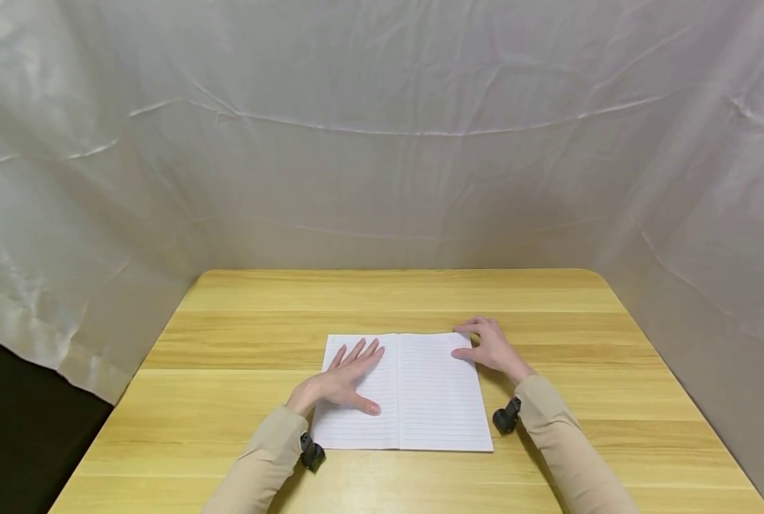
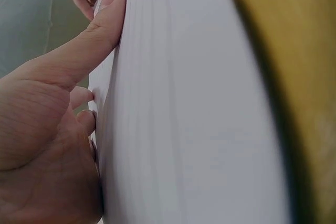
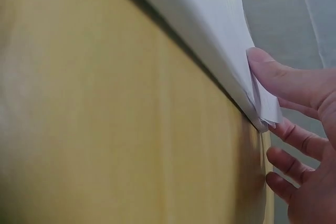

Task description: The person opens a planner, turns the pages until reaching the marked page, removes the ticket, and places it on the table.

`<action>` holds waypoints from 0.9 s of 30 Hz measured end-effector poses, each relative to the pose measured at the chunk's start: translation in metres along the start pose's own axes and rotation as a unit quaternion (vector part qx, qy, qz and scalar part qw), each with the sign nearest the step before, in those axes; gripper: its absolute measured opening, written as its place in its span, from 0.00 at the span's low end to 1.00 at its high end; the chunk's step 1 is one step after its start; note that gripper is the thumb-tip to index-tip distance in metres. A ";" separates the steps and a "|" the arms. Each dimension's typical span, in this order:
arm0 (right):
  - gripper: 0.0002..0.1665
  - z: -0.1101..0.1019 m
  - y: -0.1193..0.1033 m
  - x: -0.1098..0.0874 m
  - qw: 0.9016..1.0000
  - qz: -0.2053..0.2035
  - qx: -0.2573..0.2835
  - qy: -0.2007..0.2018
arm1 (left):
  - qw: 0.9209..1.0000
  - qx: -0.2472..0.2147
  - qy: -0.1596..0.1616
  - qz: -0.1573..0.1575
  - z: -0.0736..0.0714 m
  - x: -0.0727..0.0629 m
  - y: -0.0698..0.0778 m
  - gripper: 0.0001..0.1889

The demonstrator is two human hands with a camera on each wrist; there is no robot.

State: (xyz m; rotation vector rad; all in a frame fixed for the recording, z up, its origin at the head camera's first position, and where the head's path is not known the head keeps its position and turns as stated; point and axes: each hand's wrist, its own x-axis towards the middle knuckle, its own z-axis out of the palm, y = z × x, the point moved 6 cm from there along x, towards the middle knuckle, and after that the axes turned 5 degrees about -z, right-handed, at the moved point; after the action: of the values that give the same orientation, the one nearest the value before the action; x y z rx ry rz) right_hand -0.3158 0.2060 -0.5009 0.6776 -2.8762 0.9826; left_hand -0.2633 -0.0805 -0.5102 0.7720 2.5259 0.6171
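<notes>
A lined notebook [image 1: 443,400] lies open on the wooden table, white pages showing on both sides of its centre fold. Across the left page my left hand [image 1: 343,385] rests with fingers spread and thumb pointing toward the fold. At the top right corner, my right hand [image 1: 493,348] pinches the page edge. The right wrist view has the thumb [image 3: 268,69] on the page's face and a fingertip behind the slightly lifted sheets [image 3: 269,106]. In the left wrist view the left thumb [image 2: 100,38] lies along the ruled paper [image 2: 157,108].
The wooden table [image 1: 260,314] extends around the notebook on every side. Pale sheeting [image 1: 382,178] hangs behind it and at both sides. A dark area [image 1: 22,428] shows at the lower left. Small black cameras [image 1: 311,452] sit at both wrists.
</notes>
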 end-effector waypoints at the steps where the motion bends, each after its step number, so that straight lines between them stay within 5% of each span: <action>1: 0.30 0.000 0.000 0.000 1.000 0.001 0.000 0.003 | 1.000 0.000 0.000 0.000 0.000 0.000 0.000 0.60; 11: 0.20 -0.003 0.001 -0.001 0.997 0.000 0.062 0.048 | 1.000 -0.004 -0.002 0.005 0.000 -0.002 0.001 0.59; 17: 0.29 -0.002 0.002 -0.001 1.000 -0.008 0.004 0.025 | 1.000 -0.004 0.001 0.005 0.000 -0.002 0.000 0.60; 27: 0.21 -0.004 0.002 -0.001 0.999 0.001 0.022 0.044 | 1.000 -0.002 0.003 0.004 0.001 0.000 -0.002 0.60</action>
State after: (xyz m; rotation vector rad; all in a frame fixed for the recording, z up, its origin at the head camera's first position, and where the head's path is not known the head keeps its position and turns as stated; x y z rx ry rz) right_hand -0.3165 0.2098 -0.4988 0.6169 -2.7886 1.0517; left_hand -0.2631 -0.0818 -0.5125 0.7803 2.5276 0.6265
